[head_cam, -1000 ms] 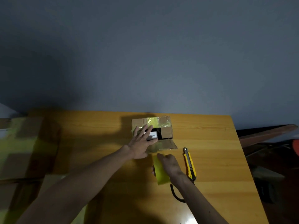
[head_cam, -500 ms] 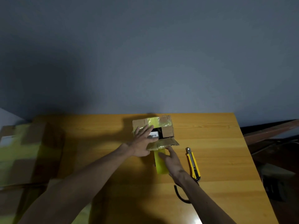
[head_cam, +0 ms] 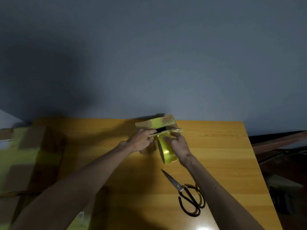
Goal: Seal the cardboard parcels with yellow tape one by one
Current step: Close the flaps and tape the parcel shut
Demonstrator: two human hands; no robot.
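Note:
A small cardboard parcel [head_cam: 167, 121] with yellow tape across its top stands at the table's far edge, its near flap raised and a dark gap showing inside. My left hand [head_cam: 141, 141] grips the near flap at its left side, fingers curled over the edge. My right hand [head_cam: 179, 144] holds the yellow tape roll [head_cam: 167, 154] against the parcel's front, fingertips on the flap's right side. A strip of tape runs from the roll up onto the flap. The parcel's front face is hidden behind both hands.
Black-handled scissors [head_cam: 188, 195] lie shut on the wooden table [head_cam: 224, 155], near my right forearm. A stack of larger taped cardboard boxes [head_cam: 25, 155] stands at the left. The table's right edge drops to dark clutter.
The view has tilted, and the scissors now show in full. My right hand has brought the tape roll up to the parcel's front. My left hand slid from the top onto the flap's edge.

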